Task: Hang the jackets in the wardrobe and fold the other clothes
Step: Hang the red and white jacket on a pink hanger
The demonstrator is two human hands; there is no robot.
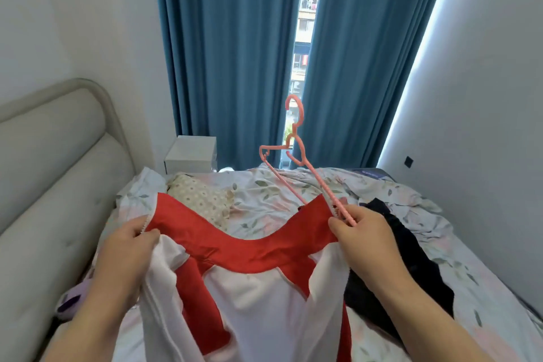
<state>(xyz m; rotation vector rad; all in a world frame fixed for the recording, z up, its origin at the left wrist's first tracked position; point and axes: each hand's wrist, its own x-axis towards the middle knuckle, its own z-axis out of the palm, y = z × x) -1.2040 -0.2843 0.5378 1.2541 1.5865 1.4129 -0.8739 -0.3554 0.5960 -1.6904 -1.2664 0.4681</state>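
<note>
A red and white jacket [249,282] hangs spread open in front of me above the bed. My left hand [129,244] grips its left front edge by the zipper. My right hand [364,232] pinches one arm of a pink plastic hanger [296,153] together with the jacket's right collar edge. The hanger tilts up and away, its hook pointing toward the curtains. One hanger arm passes behind the red collar. A black garment [411,267] lies crumpled on the bed to the right, partly hidden by my right forearm.
The bed [293,194] has a rumpled floral sheet and a dotted pillow [202,197]. A padded grey headboard [53,161] is at left, a white bedside cabinet [191,154] behind it. Blue curtains [229,53] cover the window. A purple object [70,300] lies at lower left.
</note>
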